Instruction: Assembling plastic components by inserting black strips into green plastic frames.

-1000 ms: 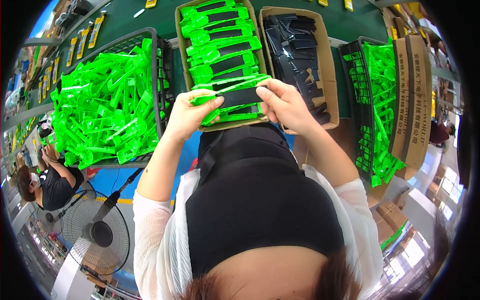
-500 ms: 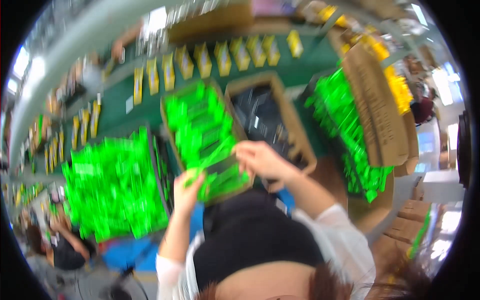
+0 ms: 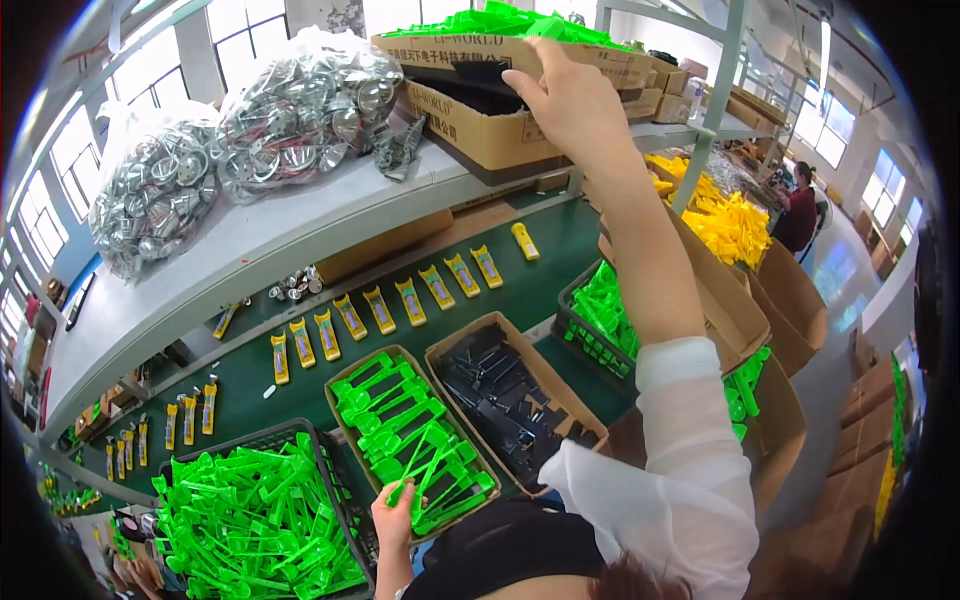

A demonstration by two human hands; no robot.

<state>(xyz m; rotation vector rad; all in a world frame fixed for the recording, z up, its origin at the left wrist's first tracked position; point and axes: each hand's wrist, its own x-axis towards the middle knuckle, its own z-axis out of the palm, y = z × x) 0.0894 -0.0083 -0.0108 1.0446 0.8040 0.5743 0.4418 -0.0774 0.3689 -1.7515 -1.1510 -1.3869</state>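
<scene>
My left hand (image 3: 392, 512) is closed on a long, thin green plastic piece (image 3: 424, 462) at the near end of a shallow carton (image 3: 334, 392) of similar green pieces. My right hand (image 3: 580, 105) is raised to the shelf, in front of two stacked cartons. Its thumb and forefinger are apart, close to the front wall of the upper carton (image 3: 600, 62), and the other fingers are partly hidden. Green parts (image 3: 500, 22) fill that upper carton. Dark pieces (image 3: 470, 88) show in the lower carton (image 3: 480, 138). I cannot tell whether the right hand touches either carton.
A black crate (image 3: 335, 500) heaped with green parts stands left; a carton of black parts (image 3: 500, 385) lies right of the green one. Several yellow casings (image 3: 408, 300) line the green belt (image 3: 300, 405). Bags of metal parts (image 3: 305, 120) sit on the shelf (image 3: 330, 215). Another person (image 3: 800, 205) sits far right.
My right hand has left the green carton and risen to the stacked cartons on the shelf. My left hand stays by the green carton, holding a green piece. The view has tilted up.
</scene>
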